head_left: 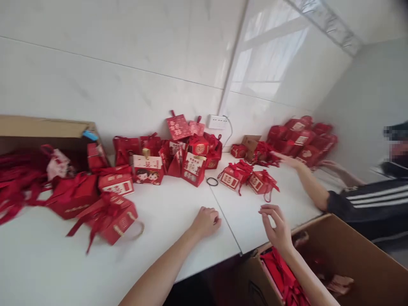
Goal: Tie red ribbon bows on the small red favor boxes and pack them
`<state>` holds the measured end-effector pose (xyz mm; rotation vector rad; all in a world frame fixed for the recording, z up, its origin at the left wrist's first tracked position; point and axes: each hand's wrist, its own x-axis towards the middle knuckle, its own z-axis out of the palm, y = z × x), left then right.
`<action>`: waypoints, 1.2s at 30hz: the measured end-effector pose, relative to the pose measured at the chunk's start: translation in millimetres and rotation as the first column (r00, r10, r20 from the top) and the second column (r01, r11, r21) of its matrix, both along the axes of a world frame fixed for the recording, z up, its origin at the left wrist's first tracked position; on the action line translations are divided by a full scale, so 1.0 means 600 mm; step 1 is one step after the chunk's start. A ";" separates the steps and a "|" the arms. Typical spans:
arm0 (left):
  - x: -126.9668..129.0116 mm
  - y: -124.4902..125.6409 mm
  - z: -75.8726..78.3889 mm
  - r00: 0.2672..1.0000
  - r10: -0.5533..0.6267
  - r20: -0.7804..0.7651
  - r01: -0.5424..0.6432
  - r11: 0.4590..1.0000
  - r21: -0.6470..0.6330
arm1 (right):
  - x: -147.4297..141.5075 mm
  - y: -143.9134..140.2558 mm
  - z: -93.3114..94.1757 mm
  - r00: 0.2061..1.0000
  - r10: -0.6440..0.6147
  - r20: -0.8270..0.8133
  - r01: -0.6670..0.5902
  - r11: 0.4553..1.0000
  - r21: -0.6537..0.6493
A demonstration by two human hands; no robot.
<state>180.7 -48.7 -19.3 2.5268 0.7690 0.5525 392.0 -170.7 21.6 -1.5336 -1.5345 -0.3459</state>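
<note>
My left hand (206, 221) rests on the white table with its fingers curled in, and nothing shows in it. My right hand (276, 227) hovers above the table's front edge beside an open cardboard box. Its fingers are bent with a gap to the thumb, and they hold nothing visible. Beyond it lie a red gift box (234, 177) and another red gift box (262, 182), both with ribbons. A black ring (212, 182) lies past my left hand. To the left sits a red gift box with a ribbon bow (110, 219).
The cardboard box (360, 250) at lower right holds red ribboned items. A carton (47, 126) with red boxes stands far left. Several gift boxes (148, 168) line the wall below a power strip (218, 122). A co-worker's arm (310, 187) reaches in from the right near stacked red boxes (299, 138).
</note>
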 end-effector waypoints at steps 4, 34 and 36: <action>0.003 -0.003 -0.009 0.999 0.033 -0.043 -0.035 0.999 -0.029 | -0.201 0.104 0.054 0.845 0.533 0.033 -0.516 0.831 -0.208; -0.356 -0.057 0.115 0.843 0.433 0.320 -0.366 0.897 -0.249 | -0.308 0.082 0.045 0.733 0.263 -0.627 -0.586 0.712 -0.386; -0.349 -0.044 0.112 0.882 0.379 0.280 -0.324 0.919 -0.223 | -0.325 0.088 0.047 0.790 0.263 -0.554 -0.558 0.683 -0.471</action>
